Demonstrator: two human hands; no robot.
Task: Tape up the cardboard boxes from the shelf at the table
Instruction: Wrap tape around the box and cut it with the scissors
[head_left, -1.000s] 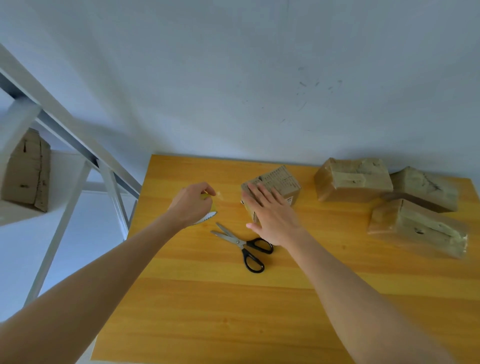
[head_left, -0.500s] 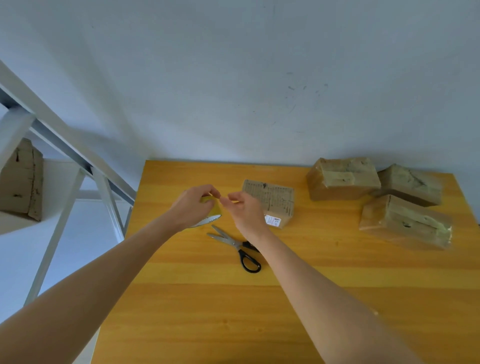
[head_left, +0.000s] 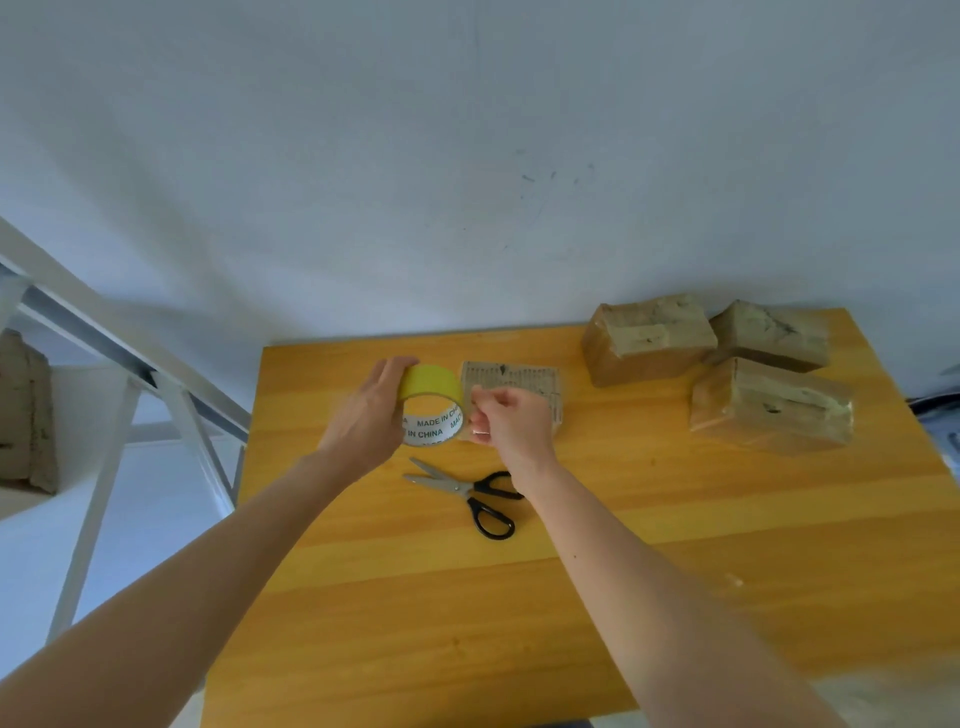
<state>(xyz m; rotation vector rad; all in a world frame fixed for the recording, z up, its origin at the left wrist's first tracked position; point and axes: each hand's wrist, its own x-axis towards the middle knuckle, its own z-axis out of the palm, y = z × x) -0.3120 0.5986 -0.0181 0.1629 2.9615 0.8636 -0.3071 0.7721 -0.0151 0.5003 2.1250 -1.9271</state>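
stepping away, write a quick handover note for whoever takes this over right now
Left hand holds the yellow tape roll above the table; right hand pinches at its edge, apparently the tape end.
Small printed box lies behind the hands, seemingly untaped; scissors in front.
Done: three boxes at right look taped.
Left: this box, plus the shelf box.

Yellow tape roll (head_left: 429, 382), white core with green print. Scissors (head_left: 470, 493): black handles, silver blades. Orange woodgrain surface (head_left: 571, 597). Brown taped boxes (head_left: 769, 405); small box (head_left: 511, 382) with dark printed text. Pale wall (head_left: 467, 156).
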